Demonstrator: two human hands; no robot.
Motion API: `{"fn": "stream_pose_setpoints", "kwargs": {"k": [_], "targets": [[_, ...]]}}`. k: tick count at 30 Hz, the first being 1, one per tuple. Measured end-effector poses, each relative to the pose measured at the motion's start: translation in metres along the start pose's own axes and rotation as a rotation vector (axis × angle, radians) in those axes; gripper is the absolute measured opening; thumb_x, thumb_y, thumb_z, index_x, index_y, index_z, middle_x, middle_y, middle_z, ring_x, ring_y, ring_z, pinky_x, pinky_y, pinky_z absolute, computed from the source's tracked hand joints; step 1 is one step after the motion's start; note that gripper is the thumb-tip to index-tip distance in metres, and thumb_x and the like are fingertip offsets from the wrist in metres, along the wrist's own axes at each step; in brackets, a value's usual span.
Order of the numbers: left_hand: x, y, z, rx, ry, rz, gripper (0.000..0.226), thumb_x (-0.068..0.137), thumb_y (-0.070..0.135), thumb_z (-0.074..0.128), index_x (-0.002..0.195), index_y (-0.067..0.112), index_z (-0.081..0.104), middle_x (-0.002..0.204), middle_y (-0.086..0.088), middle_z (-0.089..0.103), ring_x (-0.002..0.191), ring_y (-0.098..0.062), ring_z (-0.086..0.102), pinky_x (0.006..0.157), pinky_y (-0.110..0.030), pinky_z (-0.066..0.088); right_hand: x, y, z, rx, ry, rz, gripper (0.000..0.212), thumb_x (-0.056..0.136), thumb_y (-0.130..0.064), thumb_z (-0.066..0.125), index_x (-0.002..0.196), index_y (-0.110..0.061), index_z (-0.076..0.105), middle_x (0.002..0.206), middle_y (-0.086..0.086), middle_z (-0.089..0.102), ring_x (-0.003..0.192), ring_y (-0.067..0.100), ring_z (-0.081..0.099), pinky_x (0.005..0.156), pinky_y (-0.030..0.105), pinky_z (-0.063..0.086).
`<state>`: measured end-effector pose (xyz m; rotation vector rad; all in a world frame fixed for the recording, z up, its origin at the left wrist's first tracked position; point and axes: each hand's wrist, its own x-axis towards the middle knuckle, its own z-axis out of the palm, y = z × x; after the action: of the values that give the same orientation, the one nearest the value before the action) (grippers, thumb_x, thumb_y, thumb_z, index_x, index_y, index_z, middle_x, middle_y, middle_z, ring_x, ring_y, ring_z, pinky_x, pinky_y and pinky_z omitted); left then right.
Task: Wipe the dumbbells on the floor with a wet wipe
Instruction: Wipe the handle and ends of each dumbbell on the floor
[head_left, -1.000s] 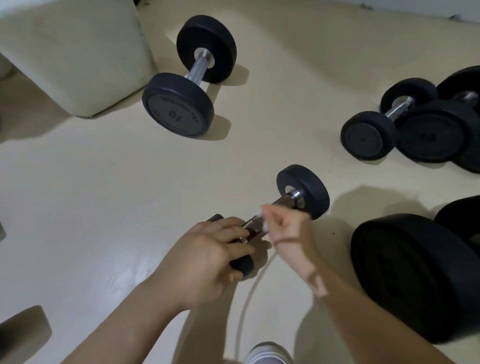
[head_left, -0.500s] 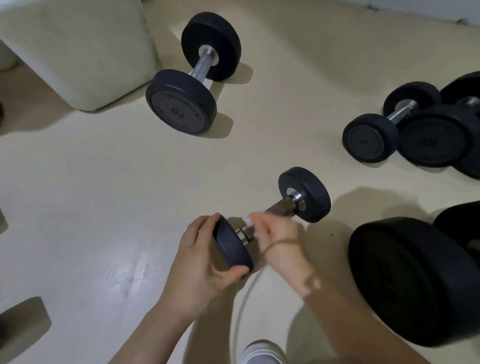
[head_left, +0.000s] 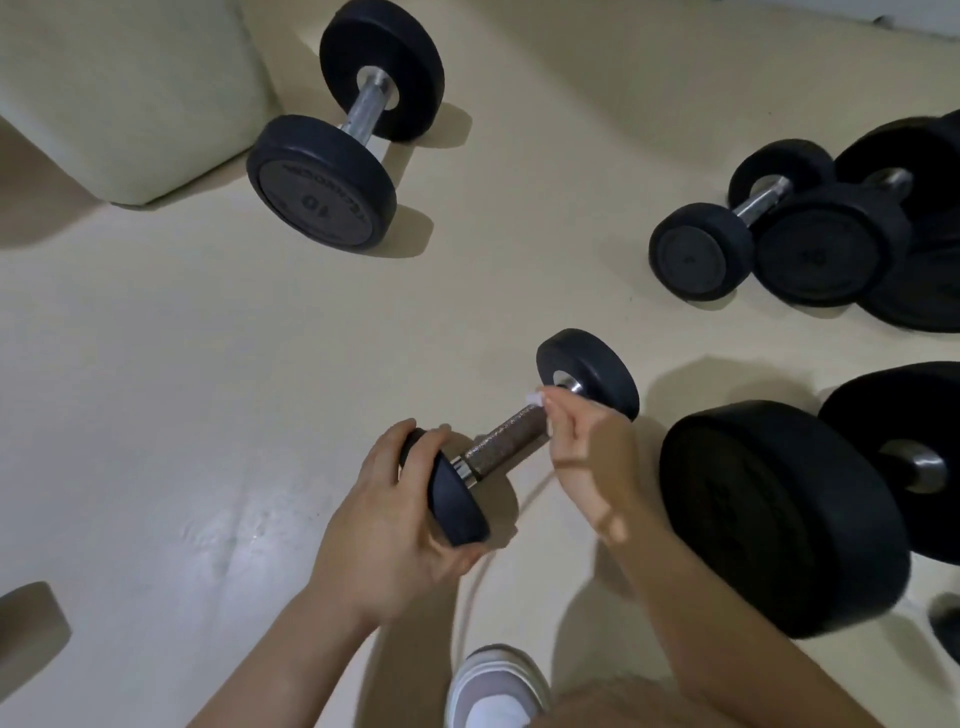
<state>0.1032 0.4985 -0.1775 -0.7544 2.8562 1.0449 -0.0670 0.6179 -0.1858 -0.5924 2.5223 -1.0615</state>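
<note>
Head view: the left hand grips the near black end of 1 small dumbbell, low over the floor. The right hand pinches a white wet wipe on the bar. The bar is likely being wiped; next, probably the far end needs a rub.

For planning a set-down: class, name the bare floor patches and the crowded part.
Bare: the floor left of the left hand, nearer than the dumbbell marked 10. Crowded: the right side, around the dumbbell cluster and big dumbbell.
</note>
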Motion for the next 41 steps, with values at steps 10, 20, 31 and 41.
{"fn": "stream_pose_setpoints", "kwargs": {"k": [10, 20, 31, 41], "targets": [[0.037, -0.024, -0.021, -0.692, -0.147, -0.307, 0.102, 0.041, 0.028, 0.086, 0.133, 0.04, 0.042, 0.134, 0.016, 0.043, 0.117, 0.006, 0.044, 0.078, -0.001, 0.039, 0.012, -0.001, 0.014, -0.209, 0.113, -0.173, 0.037, 0.088, -0.024, 0.036, 0.106, -0.027, 0.069, 0.083, -0.001, 0.068, 0.077, 0.024, 0.065, 0.066, 0.014, 0.035], [0.029, -0.018, -0.03, -0.103, 0.018, 0.03, 0.082, 0.073, 0.043, 0.074, 0.142, 0.041, 0.029, 0.156, 0.009, 0.01, 0.144, -0.009, 0.002, 0.113, -0.028, 0.017, 0.038, -0.017, 0.033, -0.104, 0.248, -0.188, 0.027, 0.085, -0.004, 0.054, 0.098, -0.018, 0.074, 0.078, 0.005, 0.072, 0.074, 0.015, 0.057, 0.063, 0.017, 0.036], [0.067, -0.022, -0.06, -0.023, 0.218, -0.041, 0.065, 0.079, 0.023, 0.073, 0.137, 0.029, 0.044, 0.148, 0.002, 0.034, 0.137, -0.015, 0.029, 0.103, -0.027, 0.034, 0.057, -0.047, 0.063, -0.024, 0.154, -0.312, 0.019, 0.09, -0.005, 0.058, 0.101, -0.011, 0.072, 0.083, 0.005, 0.074, 0.073, 0.015, 0.061, 0.069, 0.006, 0.038], [0.079, -0.041, -0.065, 0.072, 0.134, 0.004, 0.073, 0.076, 0.015, 0.074, 0.139, 0.023, 0.036, 0.157, 0.004, 0.018, 0.145, -0.009, 0.006, 0.106, -0.013, 0.014, 0.107, -0.061, 0.075, 0.147, 0.154, -0.237, 0.023, 0.095, -0.017, 0.054, 0.107, -0.016, 0.073, 0.088, -0.001, 0.074, 0.076, 0.012, 0.064, 0.074, 0.024, 0.05]]}}
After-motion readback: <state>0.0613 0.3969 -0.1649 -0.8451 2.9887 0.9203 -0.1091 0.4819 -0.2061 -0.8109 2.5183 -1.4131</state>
